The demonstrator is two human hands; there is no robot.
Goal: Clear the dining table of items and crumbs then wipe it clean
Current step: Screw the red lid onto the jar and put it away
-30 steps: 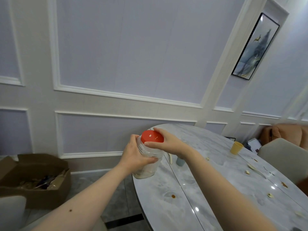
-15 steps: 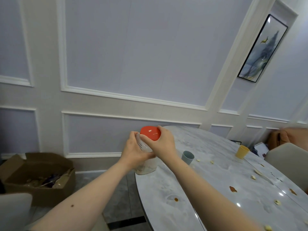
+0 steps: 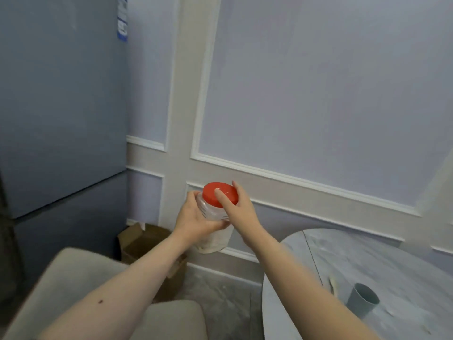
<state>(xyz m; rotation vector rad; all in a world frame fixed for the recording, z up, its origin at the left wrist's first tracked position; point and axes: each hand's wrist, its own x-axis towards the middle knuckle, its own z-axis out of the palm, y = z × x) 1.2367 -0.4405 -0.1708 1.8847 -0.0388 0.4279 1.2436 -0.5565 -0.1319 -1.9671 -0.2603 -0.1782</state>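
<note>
Red screw lid on a clear plastic jar, part filled with a pale material: we hold it in the air, off the bench, out beyond the bench's left edge and in front of the panelled wall.

Left hand: grip wrapped round the jar's body from the left, fingers curled under it.

Right hand: grip closed over the lid, thumb lying across the top, fingers round the far rim.

Step in hand, as we judge it: clearing items; this jar is being carried away from the bench, the lid possibly being tightened on the way.

Left on the bench: a grey-blue cup at the near right, with pale scraps beside it.

Elsewhere: grey refrigerator at far left, open cardboard box on the floor, beige chair nearest us.

Next move calls for: a steady two-handed carry to a place off the bench, then a return for the cup and crumbs before any wiping.
</note>
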